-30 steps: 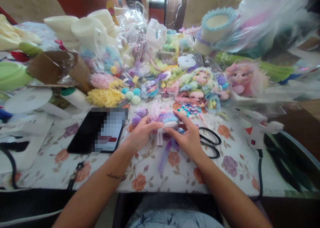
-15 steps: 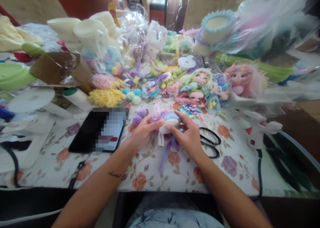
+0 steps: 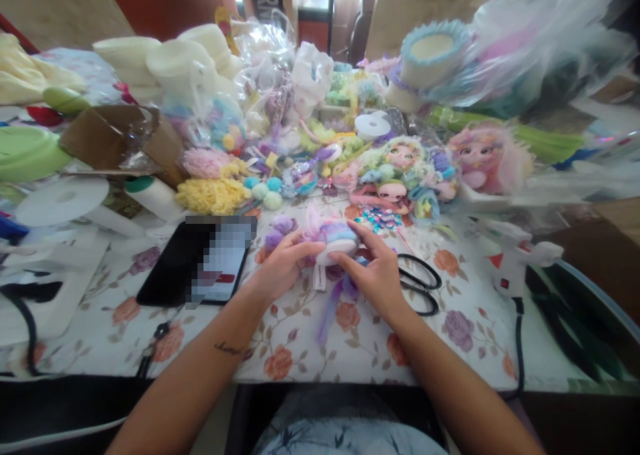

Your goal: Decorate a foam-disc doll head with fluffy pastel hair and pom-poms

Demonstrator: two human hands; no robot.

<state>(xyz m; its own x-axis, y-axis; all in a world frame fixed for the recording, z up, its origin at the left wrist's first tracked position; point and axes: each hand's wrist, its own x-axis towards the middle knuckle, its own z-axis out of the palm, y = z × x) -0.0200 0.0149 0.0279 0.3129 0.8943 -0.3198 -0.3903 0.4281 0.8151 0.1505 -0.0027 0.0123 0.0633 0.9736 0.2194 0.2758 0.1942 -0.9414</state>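
Little has shifted since half a second ago: both hands stay on the same small fluffy toy, which now sits a touch lower, and the right fingers have slid in beneath its pale base. Seen from a head camera looking down, two bare forearms reach forward over a table covered by a floral tablecloth (image 3: pixel 300 348). The left hand (image 3: pixel 280 268) curls around the left side of a pastel plush ornament (image 3: pixel 335 236), a rounded purple, pink and blue tuft with a white underside, thumb and fingers closed against it. The right hand (image 3: pixel 380 275) meets it from the right, fingers partly together and pinched at the white base, index finger stretched along the top edge. The ornament is held just above the cloth, at the centre of the table, between the two hands and equally close to both; its long axis runs left to right, and a purple ribbon tail (image 3: pixel 330 308) hangs from it toward the person. Black scissors (image 3: pixel 420 285) lie just beside the right hand. A dark phone (image 3: pixel 195 262) rests left of the left hand. A white glue gun (image 3: pixel 515 262) stands further right. Beyond lie doll heads (image 3: pixel 400 168), pompoms (image 3: pixel 213 192) and bags of craft supplies.
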